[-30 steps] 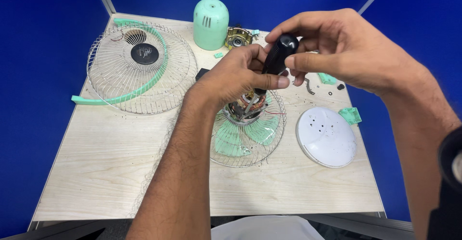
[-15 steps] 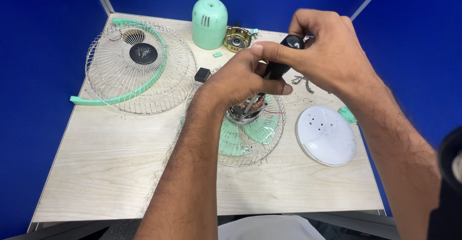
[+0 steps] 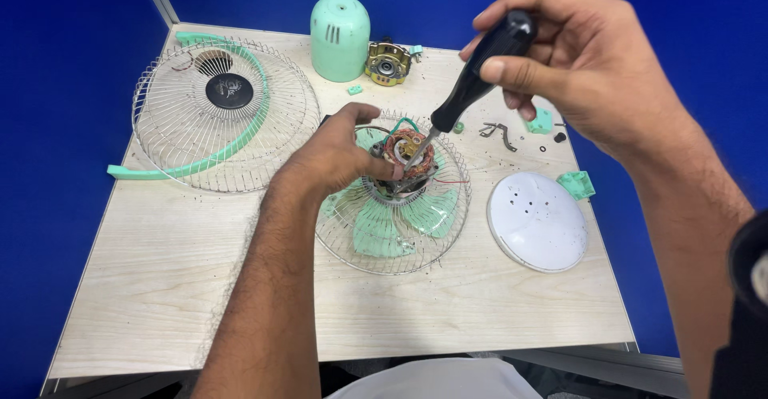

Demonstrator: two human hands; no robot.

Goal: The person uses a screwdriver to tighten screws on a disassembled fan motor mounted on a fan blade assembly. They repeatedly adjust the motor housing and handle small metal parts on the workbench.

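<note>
Screwdriver point(image 3: 472, 79), gripped in the closed right hand point(image 3: 592, 71), has now dropped its tip onto the motor point(image 3: 404, 159) at frame centre, which the left hand point(image 3: 336, 159) clasps steady.

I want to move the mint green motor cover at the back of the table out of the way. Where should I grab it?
Grip the motor cover around its straight lower sides, coming down from above. It stands upright on its open end with the rounded dome up, so the dome would likely slip; the sides are parallel. The brass part sits close on its right, so place fingers front and back.

Two wire grilles point(image 3: 224, 111) — one screwdriver point(image 3: 472, 79)
</note>
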